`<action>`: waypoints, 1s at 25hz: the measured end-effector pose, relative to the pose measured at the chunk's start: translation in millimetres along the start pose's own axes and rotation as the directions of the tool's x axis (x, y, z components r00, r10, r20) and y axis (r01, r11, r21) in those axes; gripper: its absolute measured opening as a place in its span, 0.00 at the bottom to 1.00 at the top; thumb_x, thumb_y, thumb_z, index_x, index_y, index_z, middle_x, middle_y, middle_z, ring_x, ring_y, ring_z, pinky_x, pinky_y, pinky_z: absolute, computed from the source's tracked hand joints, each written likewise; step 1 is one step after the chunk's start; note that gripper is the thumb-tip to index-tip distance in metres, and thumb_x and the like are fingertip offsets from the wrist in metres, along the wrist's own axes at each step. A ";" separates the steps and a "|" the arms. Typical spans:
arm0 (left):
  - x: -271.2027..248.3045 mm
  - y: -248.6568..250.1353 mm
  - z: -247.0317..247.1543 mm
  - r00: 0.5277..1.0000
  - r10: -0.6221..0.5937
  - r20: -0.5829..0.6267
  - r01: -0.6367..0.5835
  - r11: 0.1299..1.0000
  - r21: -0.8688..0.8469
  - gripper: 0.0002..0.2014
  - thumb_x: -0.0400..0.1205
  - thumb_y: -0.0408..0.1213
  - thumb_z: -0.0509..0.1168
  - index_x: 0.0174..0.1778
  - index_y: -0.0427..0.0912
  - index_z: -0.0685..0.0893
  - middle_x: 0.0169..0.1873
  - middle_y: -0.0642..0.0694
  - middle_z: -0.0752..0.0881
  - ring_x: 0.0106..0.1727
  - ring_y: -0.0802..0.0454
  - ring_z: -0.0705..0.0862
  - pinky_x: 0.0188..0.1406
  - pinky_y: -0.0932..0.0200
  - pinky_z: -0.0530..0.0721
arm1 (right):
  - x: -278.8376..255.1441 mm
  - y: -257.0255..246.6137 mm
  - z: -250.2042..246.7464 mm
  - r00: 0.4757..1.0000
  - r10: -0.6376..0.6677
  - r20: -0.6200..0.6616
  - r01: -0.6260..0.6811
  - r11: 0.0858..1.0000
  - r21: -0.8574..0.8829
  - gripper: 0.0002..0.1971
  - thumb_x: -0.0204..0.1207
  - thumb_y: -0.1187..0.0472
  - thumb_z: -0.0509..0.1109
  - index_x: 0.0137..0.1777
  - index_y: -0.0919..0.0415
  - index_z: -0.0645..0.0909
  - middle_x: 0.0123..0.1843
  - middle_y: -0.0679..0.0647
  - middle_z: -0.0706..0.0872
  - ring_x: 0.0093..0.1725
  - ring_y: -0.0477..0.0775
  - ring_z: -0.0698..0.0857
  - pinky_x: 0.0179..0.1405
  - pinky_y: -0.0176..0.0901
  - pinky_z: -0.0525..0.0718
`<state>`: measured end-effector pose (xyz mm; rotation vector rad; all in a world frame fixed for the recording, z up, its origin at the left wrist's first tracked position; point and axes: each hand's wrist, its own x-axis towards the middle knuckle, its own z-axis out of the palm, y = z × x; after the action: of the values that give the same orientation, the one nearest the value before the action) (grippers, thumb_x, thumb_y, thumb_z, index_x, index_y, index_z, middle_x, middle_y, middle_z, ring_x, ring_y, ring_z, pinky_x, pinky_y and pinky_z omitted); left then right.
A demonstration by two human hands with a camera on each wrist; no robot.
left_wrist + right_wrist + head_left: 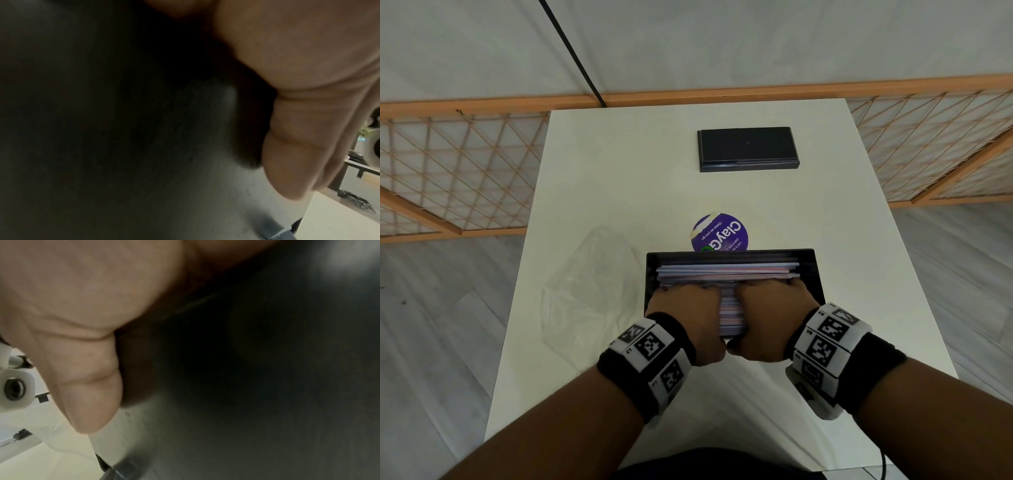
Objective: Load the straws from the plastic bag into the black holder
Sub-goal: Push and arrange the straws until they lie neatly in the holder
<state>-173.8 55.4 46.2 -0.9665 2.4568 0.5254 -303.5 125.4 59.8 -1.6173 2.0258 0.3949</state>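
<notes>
The open black holder (812, 270) stands on the white table, in front of me. Pale pink, white and lilac straws (726, 270) lie lengthwise in it, stacked high at the near side. My left hand (685, 317) and right hand (774, 317) sit side by side on the stack. Their fingers curl over the straws and the thumbs meet at the near wall. The fingertips are hidden among the straws. In each wrist view a thumb (298, 146) (86, 386) lies against a dark blurred surface. The clear plastic bag (589, 284) lies crumpled left of the holder.
A flat black lid (748, 149) lies at the far side of the table. A round purple sticker (719, 234) shows just beyond the holder. The table edges run close on both sides, with an orange lattice fence (458, 171) beyond.
</notes>
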 end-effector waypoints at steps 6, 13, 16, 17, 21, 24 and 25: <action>-7.8 4.3 -8.9 1.000 0.004 0.011 -0.005 0.998 0.058 0.32 0.75 0.55 0.74 0.73 0.51 0.74 0.71 0.47 0.76 0.72 0.43 0.78 0.73 0.42 0.79 | -3.0 0.2 -5.5 0.998 -0.018 0.055 0.020 0.999 -0.039 0.35 0.60 0.29 0.71 0.65 0.44 0.79 0.66 0.50 0.76 0.66 0.58 0.78 0.70 0.59 0.74; -9.7 0.8 0.1 1.000 0.022 -0.012 -0.022 1.000 0.019 0.30 0.76 0.51 0.72 0.75 0.53 0.74 0.67 0.50 0.84 0.67 0.44 0.84 0.71 0.45 0.82 | -4.2 -0.4 -1.4 0.999 -0.028 0.033 0.027 1.000 0.014 0.28 0.61 0.37 0.73 0.61 0.46 0.80 0.56 0.44 0.87 0.58 0.55 0.86 0.64 0.53 0.82; -6.3 -1.4 0.3 1.000 0.005 -0.008 -0.006 1.000 -0.015 0.28 0.75 0.51 0.73 0.71 0.52 0.77 0.63 0.51 0.86 0.65 0.45 0.86 0.68 0.46 0.84 | -1.8 0.3 -0.2 0.998 -0.001 0.059 0.000 1.000 0.014 0.26 0.62 0.37 0.72 0.59 0.47 0.80 0.54 0.45 0.87 0.55 0.55 0.87 0.62 0.53 0.83; -5.7 -1.8 0.5 1.000 0.005 0.005 -0.005 1.000 -0.017 0.27 0.75 0.51 0.73 0.70 0.52 0.78 0.62 0.51 0.87 0.64 0.45 0.87 0.67 0.46 0.85 | -1.7 0.3 -0.2 0.998 0.001 0.062 -0.002 1.000 0.017 0.26 0.62 0.37 0.72 0.59 0.47 0.80 0.53 0.46 0.88 0.55 0.55 0.87 0.62 0.53 0.83; -4.7 -2.3 0.8 1.000 -0.004 0.027 0.005 1.000 -0.020 0.25 0.75 0.52 0.73 0.68 0.52 0.79 0.62 0.51 0.86 0.63 0.45 0.87 0.66 0.46 0.85 | -0.9 0.4 0.9 0.998 0.014 0.059 -0.015 1.000 0.022 0.26 0.60 0.36 0.72 0.57 0.47 0.81 0.52 0.45 0.87 0.54 0.54 0.87 0.63 0.53 0.82; -5.6 -1.0 -1.4 1.000 0.001 0.030 -0.001 1.000 0.000 0.26 0.75 0.52 0.72 0.69 0.51 0.79 0.66 0.49 0.81 0.66 0.45 0.84 0.69 0.45 0.83 | -1.5 1.7 1.5 0.999 0.007 0.051 -0.008 1.000 0.014 0.28 0.59 0.34 0.71 0.57 0.47 0.82 0.55 0.45 0.85 0.58 0.55 0.85 0.65 0.54 0.80; -5.6 -0.8 -2.8 0.999 0.000 0.039 0.000 1.000 0.001 0.26 0.75 0.52 0.72 0.69 0.51 0.80 0.66 0.49 0.81 0.66 0.45 0.84 0.69 0.45 0.83 | -1.6 2.0 1.2 0.999 0.004 0.050 -0.005 1.000 0.012 0.28 0.59 0.34 0.70 0.56 0.47 0.83 0.56 0.45 0.84 0.58 0.55 0.84 0.65 0.53 0.79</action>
<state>-170.3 56.4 51.3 -0.9471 2.4221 0.5380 -304.9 127.8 59.5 -1.5802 1.9913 0.4201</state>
